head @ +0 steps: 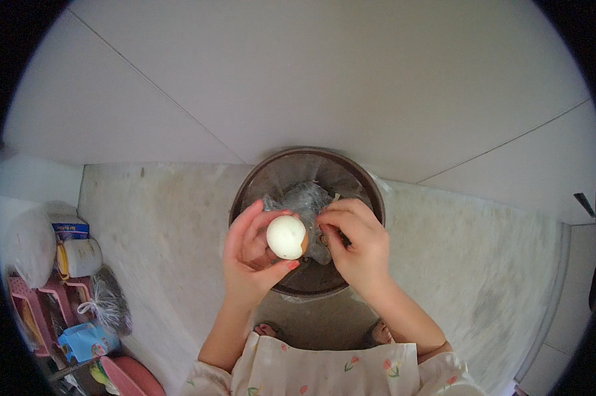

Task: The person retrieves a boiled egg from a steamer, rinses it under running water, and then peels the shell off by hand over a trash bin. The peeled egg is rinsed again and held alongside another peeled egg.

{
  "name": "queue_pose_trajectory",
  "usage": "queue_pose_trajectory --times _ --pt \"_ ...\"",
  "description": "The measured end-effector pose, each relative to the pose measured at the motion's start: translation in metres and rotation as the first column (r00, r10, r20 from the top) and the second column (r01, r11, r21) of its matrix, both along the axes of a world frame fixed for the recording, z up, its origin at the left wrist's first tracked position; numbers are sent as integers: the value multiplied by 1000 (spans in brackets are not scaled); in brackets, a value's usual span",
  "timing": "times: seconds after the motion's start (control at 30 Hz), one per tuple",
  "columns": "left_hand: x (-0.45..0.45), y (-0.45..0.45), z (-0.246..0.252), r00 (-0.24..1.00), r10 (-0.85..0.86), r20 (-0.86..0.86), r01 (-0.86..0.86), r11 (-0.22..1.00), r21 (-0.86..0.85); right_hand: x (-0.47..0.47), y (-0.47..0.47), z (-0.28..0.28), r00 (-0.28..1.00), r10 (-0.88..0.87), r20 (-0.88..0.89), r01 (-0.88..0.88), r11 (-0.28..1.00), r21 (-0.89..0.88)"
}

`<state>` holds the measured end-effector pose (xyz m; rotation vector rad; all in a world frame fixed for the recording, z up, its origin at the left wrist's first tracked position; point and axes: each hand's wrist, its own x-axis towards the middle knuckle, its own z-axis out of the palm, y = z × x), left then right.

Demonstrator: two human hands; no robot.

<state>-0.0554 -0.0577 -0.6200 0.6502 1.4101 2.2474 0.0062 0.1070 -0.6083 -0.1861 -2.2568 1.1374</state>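
A mostly peeled boiled egg (286, 236) is held in my left hand (251, 247), with a piece of brown shell still on its right side. My right hand (359, 242) is just right of the egg, apart from it, its thumb and fingertips drawn together; whether a bit of shell is between them cannot be told. Both hands are above a round brown bin (322, 291), in which crumpled clear plastic (307, 198) lies.
A pale wall (327, 74) rises beyond the bin. On the left, a pink plastic rack (55, 292) stands near a white jar (85, 257), a knotted bag (110, 302), a blue packet (87, 341) and a pink basin (132, 376). My feet are just below the bin.
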Motion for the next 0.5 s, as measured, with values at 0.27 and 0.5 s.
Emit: queue_pose_trajectory --times 0.27,0.5 --pt "-1 1 -2 999 -10 -52 13 999 48 9 -2 26 991 107 -78 -113 990 -79" --pt "-1 2 -2 993 -13 -114 16 999 31 2 -10 32 965 180 -192 -180 984 19"
